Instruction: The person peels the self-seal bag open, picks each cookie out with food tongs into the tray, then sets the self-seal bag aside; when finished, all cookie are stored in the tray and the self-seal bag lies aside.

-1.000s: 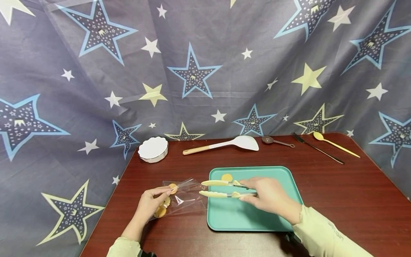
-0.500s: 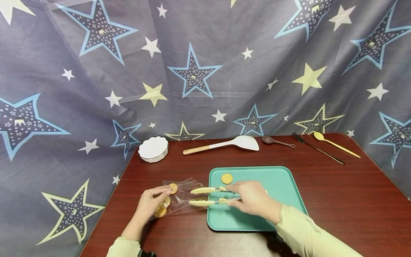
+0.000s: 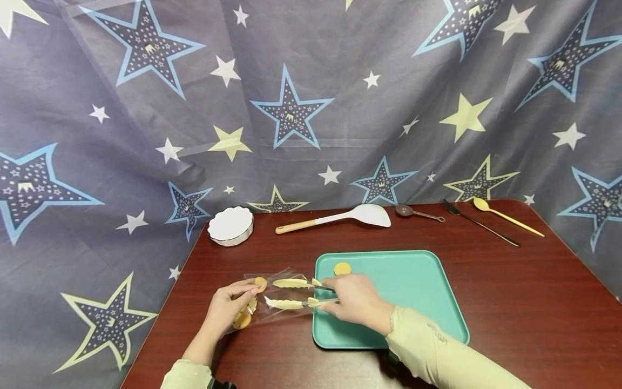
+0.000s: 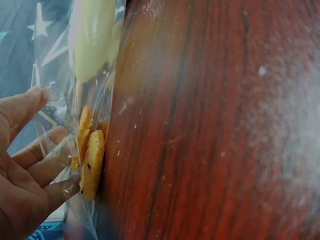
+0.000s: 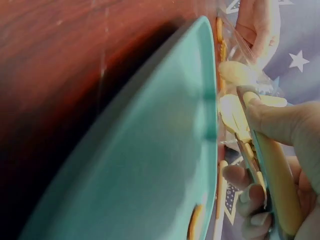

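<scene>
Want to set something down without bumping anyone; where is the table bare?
Widest is the table right of the tray, in front of the black utensil. A smaller patch lies between the white dish and the bag. It is crowded left of the tray, with the left hand, cookies and tongs.

Head view faces forward and down from above, across the table (image 3: 515, 292) to starred cloth (image 3: 350, 108). 2 wrist views sit close, turned sideways: left faces the bag (image 4: 95, 97), right the tray (image 5: 150, 155). All 3 share the tongs (image 3: 290, 283); head and right share the tray.
</scene>
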A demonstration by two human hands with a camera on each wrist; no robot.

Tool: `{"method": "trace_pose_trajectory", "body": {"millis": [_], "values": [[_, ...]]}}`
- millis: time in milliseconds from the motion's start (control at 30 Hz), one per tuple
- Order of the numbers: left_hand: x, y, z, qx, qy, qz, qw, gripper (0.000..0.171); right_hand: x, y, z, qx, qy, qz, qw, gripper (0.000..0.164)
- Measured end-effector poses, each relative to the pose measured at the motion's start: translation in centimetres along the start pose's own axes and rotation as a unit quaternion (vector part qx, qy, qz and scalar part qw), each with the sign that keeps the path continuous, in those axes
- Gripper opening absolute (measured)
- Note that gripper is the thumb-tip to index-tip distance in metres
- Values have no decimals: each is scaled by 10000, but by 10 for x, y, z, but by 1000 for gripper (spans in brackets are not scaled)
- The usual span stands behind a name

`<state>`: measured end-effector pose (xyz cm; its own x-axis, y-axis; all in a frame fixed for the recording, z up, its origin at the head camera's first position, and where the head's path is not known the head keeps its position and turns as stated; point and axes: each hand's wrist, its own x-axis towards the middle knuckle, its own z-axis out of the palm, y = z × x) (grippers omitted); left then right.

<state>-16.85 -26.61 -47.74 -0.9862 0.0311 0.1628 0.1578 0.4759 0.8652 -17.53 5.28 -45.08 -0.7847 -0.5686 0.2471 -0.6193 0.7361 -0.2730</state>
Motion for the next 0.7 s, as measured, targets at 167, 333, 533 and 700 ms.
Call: {"method": "trace_pose_trajectory", "body": {"millis": [167, 333, 533, 700], "values": [[1, 0, 0, 44, -4, -39, 10000, 16, 5, -9, 8, -97, 0, 51, 9999, 48], [0, 0, -1, -9, -37, -86, 10000, 16, 10, -20, 13, -118, -129, 92, 9998, 52], [0, -1, 0, -36, 13, -69, 10000, 16, 13, -27, 15, -126, -271, 50, 9995, 56], [0, -3, 1, 101, 74, -10, 9999, 17, 15, -29, 19, 3, -362, 46, 9993, 58]]}}
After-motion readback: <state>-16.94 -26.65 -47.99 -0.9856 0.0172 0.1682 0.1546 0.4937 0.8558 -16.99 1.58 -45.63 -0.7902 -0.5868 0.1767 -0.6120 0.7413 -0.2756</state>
